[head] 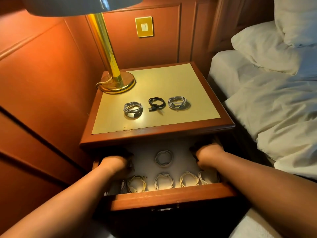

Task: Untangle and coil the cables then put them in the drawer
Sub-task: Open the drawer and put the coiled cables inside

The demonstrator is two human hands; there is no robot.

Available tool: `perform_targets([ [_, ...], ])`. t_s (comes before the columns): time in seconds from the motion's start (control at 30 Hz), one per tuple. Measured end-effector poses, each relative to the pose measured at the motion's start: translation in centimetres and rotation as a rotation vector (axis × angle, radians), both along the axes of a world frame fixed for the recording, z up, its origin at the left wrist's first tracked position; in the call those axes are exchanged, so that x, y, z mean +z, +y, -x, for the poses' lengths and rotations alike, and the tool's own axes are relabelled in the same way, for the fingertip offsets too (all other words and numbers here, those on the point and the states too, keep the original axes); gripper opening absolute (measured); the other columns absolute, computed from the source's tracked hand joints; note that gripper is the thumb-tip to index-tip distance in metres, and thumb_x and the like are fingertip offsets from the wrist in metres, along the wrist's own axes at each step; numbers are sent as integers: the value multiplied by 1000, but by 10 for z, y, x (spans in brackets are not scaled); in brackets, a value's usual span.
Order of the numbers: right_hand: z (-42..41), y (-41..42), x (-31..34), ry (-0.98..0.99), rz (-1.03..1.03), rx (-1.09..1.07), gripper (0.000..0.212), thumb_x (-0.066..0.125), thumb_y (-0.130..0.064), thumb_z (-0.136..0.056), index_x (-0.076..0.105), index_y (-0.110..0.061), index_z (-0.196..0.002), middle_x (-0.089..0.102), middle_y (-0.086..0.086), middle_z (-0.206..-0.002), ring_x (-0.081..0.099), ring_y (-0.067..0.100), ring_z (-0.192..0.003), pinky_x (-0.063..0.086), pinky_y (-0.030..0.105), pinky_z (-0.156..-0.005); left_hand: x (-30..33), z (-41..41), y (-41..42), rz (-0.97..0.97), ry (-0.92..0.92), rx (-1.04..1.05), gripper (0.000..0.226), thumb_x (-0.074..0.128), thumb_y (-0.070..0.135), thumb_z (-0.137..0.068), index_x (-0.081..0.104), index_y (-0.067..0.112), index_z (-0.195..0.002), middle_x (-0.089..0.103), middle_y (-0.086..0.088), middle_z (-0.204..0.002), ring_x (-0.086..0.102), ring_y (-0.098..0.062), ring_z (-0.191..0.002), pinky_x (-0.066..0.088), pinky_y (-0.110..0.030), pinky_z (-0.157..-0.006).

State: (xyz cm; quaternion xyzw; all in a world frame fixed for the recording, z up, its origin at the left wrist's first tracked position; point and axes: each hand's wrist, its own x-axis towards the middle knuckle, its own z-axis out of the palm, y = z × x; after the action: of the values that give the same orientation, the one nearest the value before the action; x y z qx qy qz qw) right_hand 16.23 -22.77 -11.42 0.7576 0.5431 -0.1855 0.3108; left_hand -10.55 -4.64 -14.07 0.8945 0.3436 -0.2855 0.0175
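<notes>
The nightstand drawer point(171, 197) is pulled open. Both my hands reach into its back part, under the tabletop. My left hand point(113, 163) is at the left side and my right hand point(210, 152) at the right. Their fingers curl down into shadow, with a dark shape beside each, and I cannot tell whether they hold anything. Several pale coiled cables lie in the drawer: one at the middle point(163, 158) and a row along the front point(163, 181). On the tabletop lie a grey coil point(133, 109), a black coil point(156, 104) and another grey coil point(179, 103).
A brass lamp point(117, 81) stands at the tabletop's back left corner. Wood-panelled wall runs along the left and behind, with a brass switch plate point(144, 26). A bed with white sheets and pillows point(274, 100) is close on the right.
</notes>
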Motion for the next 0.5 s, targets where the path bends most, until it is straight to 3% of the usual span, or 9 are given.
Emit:
perform_targets([
  [0.13, 19, 12, -4, 201, -157, -80, 35, 48, -33, -97, 56, -16, -127, 58, 9, -126, 58, 29, -113, 49, 37, -88, 1, -19, -16, 60, -166, -84, 63, 49, 54, -93, 28, 40, -151, 42, 0, -153, 49, -25, -131, 46, -34, -101],
  [0.27, 45, 27, -16, 439, -264, -194, 39, 53, -31, -93, 55, -12, -127, 58, 13, -131, 56, 30, -117, 46, 33, -90, -4, -46, -31, 133, -209, -156, 61, 57, 45, -90, 37, 35, -147, 51, -2, -144, 53, -27, -126, 47, -33, -96],
  [0.4, 58, 37, -25, 512, -281, -257, 43, 54, -30, -94, 52, -11, -132, 56, 13, -134, 55, 30, -121, 44, 30, -90, -6, -59, -39, 164, -191, -100, 45, 57, 37, -92, 52, 22, -134, 59, -9, -132, 58, -29, -117, 45, -30, -89],
  [0.5, 57, 38, -30, 527, -289, -273, 41, 55, -27, -93, 52, -11, -131, 55, 13, -134, 55, 30, -120, 43, 29, -89, -12, -54, -39, 191, -234, -78, 47, 59, 38, -92, 53, 20, -135, 61, -9, -130, 59, -28, -115, 44, -28, -87],
])
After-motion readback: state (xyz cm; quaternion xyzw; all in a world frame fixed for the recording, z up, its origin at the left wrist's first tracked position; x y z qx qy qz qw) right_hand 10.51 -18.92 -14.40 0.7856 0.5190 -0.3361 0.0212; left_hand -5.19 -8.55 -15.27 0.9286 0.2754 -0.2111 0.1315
